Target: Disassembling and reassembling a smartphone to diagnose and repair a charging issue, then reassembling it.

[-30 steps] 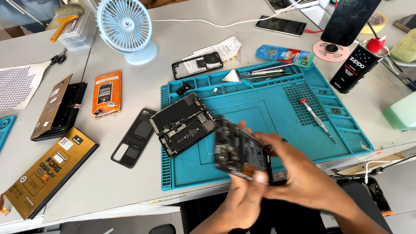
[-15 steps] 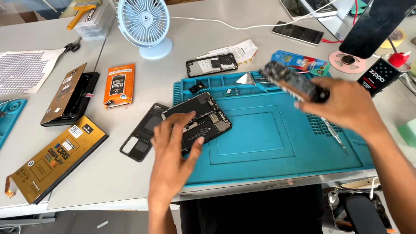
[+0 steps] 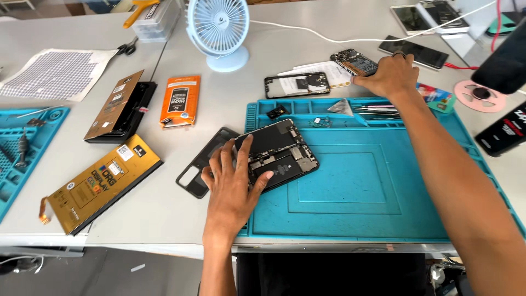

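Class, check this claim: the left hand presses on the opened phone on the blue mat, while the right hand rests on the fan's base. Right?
Not quite. The head view shows the right hand setting a circuit board on the table behind the mat, well apart from the fan. The left hand does press the opened phone.

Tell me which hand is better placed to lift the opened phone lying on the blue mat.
The left hand. Its fingers already rest on the opened phone at the blue mat's left edge. The right hand is stretched far beyond the mat's top edge, on a circuit board lying on the table.
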